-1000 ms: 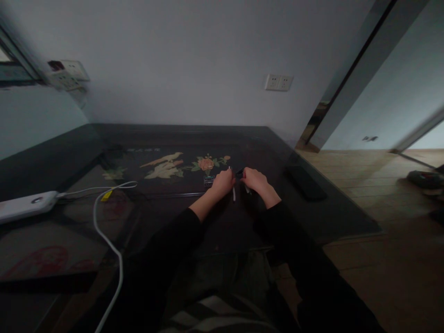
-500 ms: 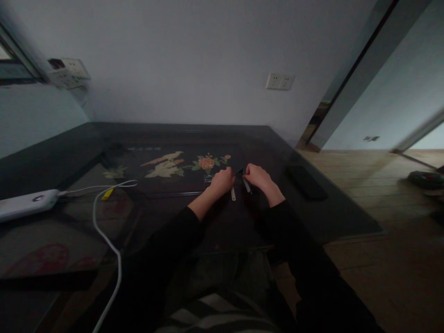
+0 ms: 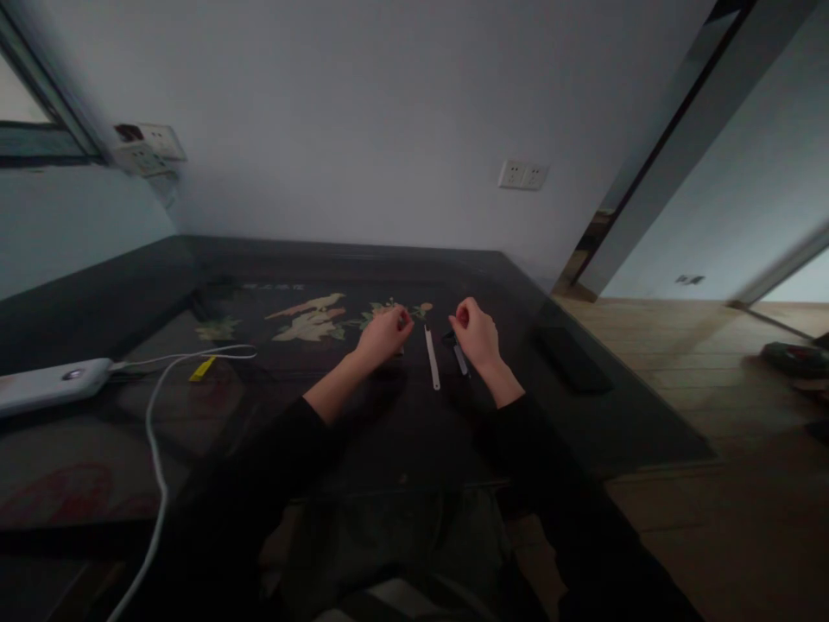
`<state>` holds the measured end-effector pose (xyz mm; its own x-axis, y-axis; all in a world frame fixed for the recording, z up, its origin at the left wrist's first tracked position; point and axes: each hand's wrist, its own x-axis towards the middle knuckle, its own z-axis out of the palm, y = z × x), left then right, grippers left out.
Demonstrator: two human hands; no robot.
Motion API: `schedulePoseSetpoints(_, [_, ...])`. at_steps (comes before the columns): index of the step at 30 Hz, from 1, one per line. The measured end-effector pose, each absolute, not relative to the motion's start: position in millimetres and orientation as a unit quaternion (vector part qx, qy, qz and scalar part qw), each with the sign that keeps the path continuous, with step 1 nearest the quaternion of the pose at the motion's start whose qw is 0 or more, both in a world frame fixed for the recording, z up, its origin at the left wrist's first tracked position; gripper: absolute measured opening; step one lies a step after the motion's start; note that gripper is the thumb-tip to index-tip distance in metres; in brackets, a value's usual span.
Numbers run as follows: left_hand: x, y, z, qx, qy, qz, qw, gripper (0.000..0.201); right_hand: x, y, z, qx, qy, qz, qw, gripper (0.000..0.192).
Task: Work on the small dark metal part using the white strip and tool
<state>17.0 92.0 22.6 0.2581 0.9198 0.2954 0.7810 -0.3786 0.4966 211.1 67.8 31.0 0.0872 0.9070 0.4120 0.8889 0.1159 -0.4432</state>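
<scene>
Head view: left hand (image 3: 382, 335) and right hand (image 3: 476, 333) curl loosely either side of a white strip (image 3: 432, 369), neither visibly grasping anything.
Dim light risks fumbling the small dark piece (image 3: 458, 356) near the right hand.

My left hand (image 3: 383, 334) covers whatever small thing lies beneath it; the dark item by my right hand (image 3: 475, 333) is too dim to identify.

1. The dark, glossy tabletop (image 3: 401, 432) is showing a painted pattern of cream birds and an orange flower with green leaves.
2. The slim white strip (image 3: 432, 369) is lying pale against it.
3. The white power bank (image 3: 48, 386) is trailing a white cable (image 3: 155, 415) with a yellow tag (image 3: 202, 370).
</scene>
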Motion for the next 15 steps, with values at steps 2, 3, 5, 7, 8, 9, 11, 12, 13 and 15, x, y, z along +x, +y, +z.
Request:
schedulePoseSetpoints(2, [-12,96,17,0.785,0.526,0.300,0.135,0.014,199,68,24,-0.619,-0.709,0.040,0.336,0.013])
schedulePoseSetpoints(3, [-25,98,12,0.781,0.525,0.310,0.135,0.013,192,69,21,-0.596,-0.728,0.055,0.336,0.015])
schedulePoseSetpoints(5, [-45,101,0,0.777,0.523,0.321,0.141,0.014,178,72,12,-0.544,-0.771,0.076,0.322,0.017])
schedulePoseSetpoints(7, [-55,103,-12,0.795,0.507,0.300,0.143,0.016,167,75,4,-0.490,-0.815,0.086,0.296,0.024])
schedulePoseSetpoints(8, [-56,103,-17,0.813,0.488,0.286,0.141,0.020,163,77,1,-0.468,-0.834,0.085,0.280,0.031])
schedulePoseSetpoints(9, [-56,104,-20,0.825,0.475,0.271,0.142,0.027,160,79,-2,-0.454,-0.849,0.082,0.259,0.039])
schedulePoseSetpoints(11, [-52,104,-25,0.840,0.465,0.238,0.148,0.039,158,82,-7,-0.451,-0.861,0.075,0.223,0.049])
schedulePoseSetpoints(12, [-50,104,-26,0.843,0.463,0.229,0.150,0.045,158,83,-9,-0.456,-0.861,0.074,0.211,0.052])
schedulePoseSetpoints(13, [-49,104,-26,0.846,0.461,0.221,0.149,0.051,159,85,-10,-0.461,-0.860,0.074,0.203,0.052])
schedulePoseSetpoints(15, [-46,103,-26,0.848,0.466,0.208,0.142,0.059,160,87,-11,-0.467,-0.858,0.078,0.199,0.047])
